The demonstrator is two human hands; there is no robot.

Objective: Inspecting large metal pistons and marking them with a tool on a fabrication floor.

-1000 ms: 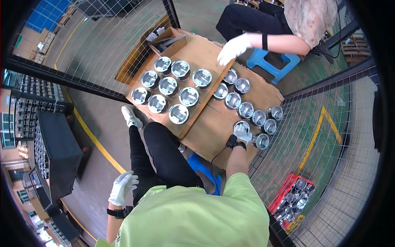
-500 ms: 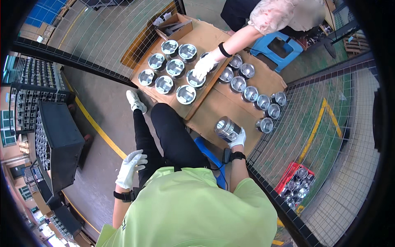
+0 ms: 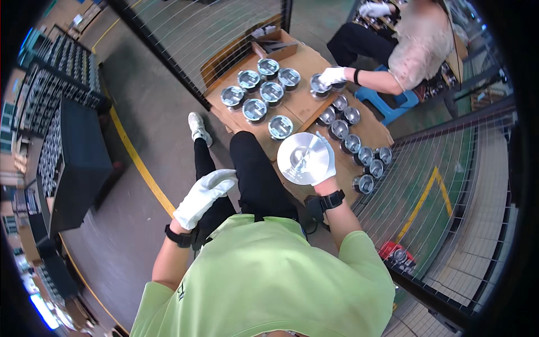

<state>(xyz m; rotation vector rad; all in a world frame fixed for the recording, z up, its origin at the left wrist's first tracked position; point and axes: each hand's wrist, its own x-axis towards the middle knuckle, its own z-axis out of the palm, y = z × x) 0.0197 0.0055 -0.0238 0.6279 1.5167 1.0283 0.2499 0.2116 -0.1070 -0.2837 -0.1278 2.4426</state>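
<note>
My right hand [image 3: 324, 164], in a white glove, grips a metal piston [image 3: 296, 151] by its side. The piston's shiny round crown faces up toward me, and its skirt is hidden beneath. My left hand [image 3: 208, 196], gloved too, hovers over my thighs with fingers stretched out and nothing visible in it. Ahead, several pistons [image 3: 255, 111] stand on a cardboard-covered board [image 3: 236, 124]. More pistons [image 3: 338, 128] stand in rows on the lower cardboard [image 3: 370, 124] to the right.
Across the table, a seated co-worker's gloved hand [image 3: 332, 76] touches pistons. A cardboard box [image 3: 281, 48] sits at the far edge, beside a blue stool [image 3: 412, 101]. Wire mesh panels [image 3: 432, 146] flank the table. Racks [image 3: 73, 157] stand at left, a red crate [image 3: 396, 255] at right.
My right hand has raised the piston toward me and turned its crown up. My left hand has moved right and forward. The co-worker has sat back, shifting a piston away to the board's far right.
</note>
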